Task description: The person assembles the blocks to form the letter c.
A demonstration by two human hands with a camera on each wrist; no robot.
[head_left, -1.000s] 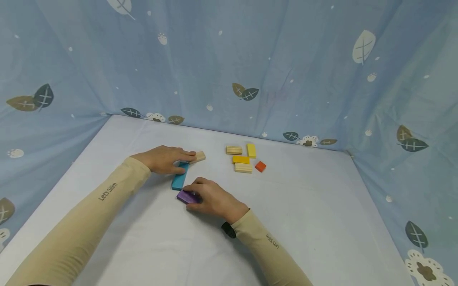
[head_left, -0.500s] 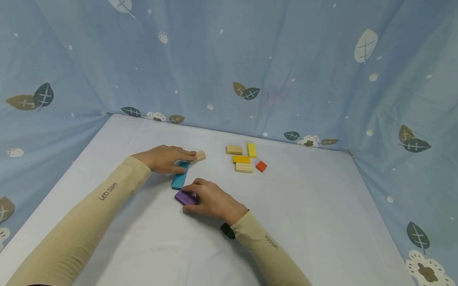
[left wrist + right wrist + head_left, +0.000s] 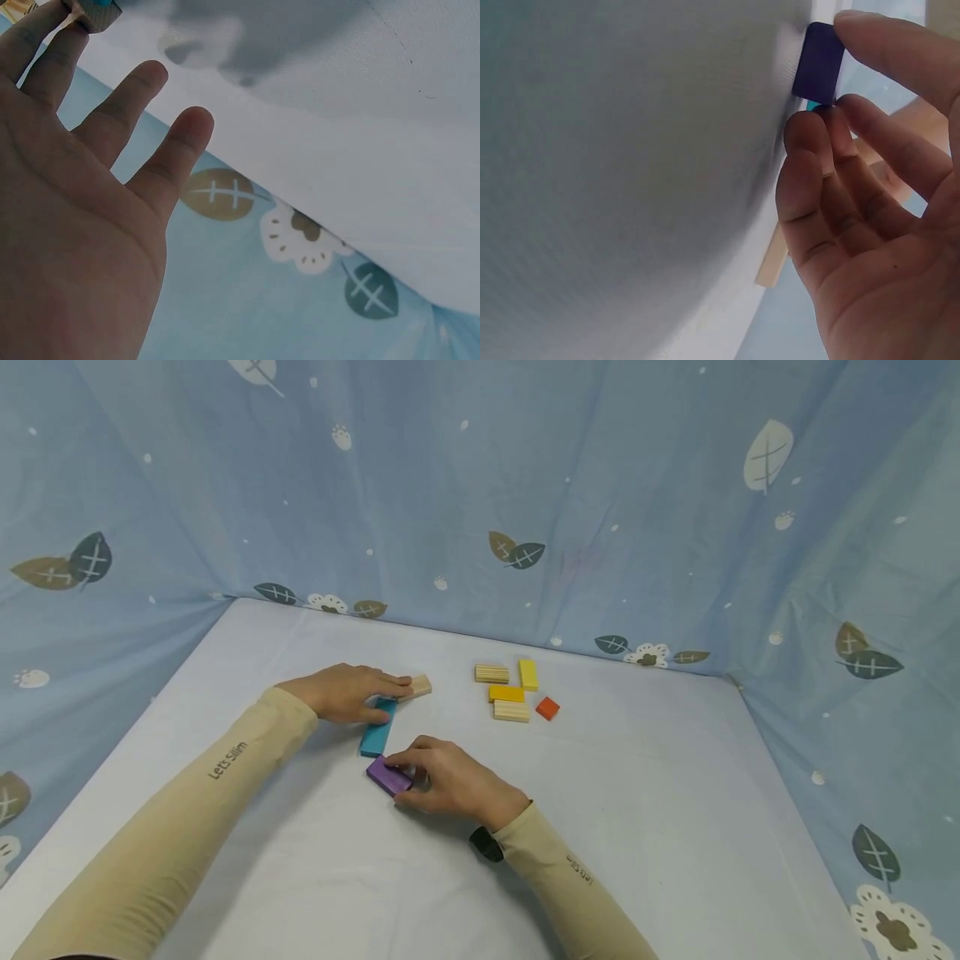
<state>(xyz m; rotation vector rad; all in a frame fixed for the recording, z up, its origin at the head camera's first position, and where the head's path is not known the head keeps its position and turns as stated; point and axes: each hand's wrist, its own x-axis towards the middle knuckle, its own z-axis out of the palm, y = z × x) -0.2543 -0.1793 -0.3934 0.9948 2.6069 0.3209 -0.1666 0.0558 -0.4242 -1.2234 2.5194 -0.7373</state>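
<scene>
The right hand [image 3: 453,783] pinches a purple block [image 3: 387,775] on a white-covered desk [image 3: 660,827], just beside a blue block [image 3: 376,739], while the left hand [image 3: 341,694], fingers extended, touches the blue block and a pale wooden block [image 3: 421,686]. A red block [image 3: 547,708] lies farther right.

Hand [image 3: 82,202] apparently against wooden block [image 3: 99,16]

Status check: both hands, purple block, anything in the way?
Right hand pinching purple block, close to blue block. Left hand touching blue block and plain wooden block. Nothing visibly between purple and blue.
</scene>
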